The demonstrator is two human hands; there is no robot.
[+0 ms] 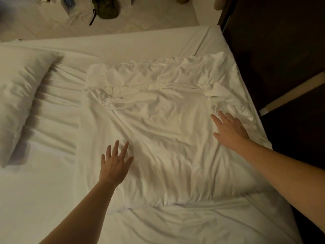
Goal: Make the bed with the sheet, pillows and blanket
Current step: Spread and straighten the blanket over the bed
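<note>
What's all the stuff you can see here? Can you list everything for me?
sheet: one, white, spread over the bed
plump pillow: one, white, at the bed's left edge, blurred
rumpled pillow: one, white, middle of the bed, under both hands
bag: one, olive green, on the floor beyond the bed
floor: pale, beyond the bed
furniture: dark brown, right of the bed
left hand: one, flat, fingers spread, on the rumpled pillow's left side
right hand: one, flat, on its right side

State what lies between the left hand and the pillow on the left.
In the head view, only creased sheet separates the left hand from that pillow.
</note>
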